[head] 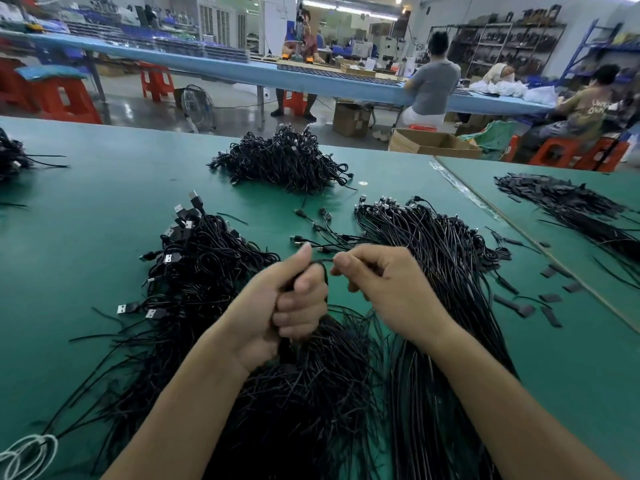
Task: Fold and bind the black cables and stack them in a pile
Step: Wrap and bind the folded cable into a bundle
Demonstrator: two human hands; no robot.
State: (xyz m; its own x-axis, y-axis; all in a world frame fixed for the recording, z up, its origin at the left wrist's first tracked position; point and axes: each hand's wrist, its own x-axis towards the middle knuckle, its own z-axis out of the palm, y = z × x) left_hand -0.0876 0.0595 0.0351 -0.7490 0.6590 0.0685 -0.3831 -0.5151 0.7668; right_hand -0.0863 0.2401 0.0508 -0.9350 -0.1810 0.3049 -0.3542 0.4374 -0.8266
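Grips a folded black cable point(322, 261) in the left hand point(291, 306), fingers curled round it. Pinches its strand with the right hand point(381, 282), just beside the left thumb. Holds both above loose cables point(443, 251) on green table point(86, 209); heaped cables point(284, 161) farther back.

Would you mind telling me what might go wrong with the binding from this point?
The right hand only pinches the thin strand stretched from the left hand, so it may slip free before the wrap is tight.
The left hand grips the folded cable just above the loose heap, so stray strands could get bound in too.
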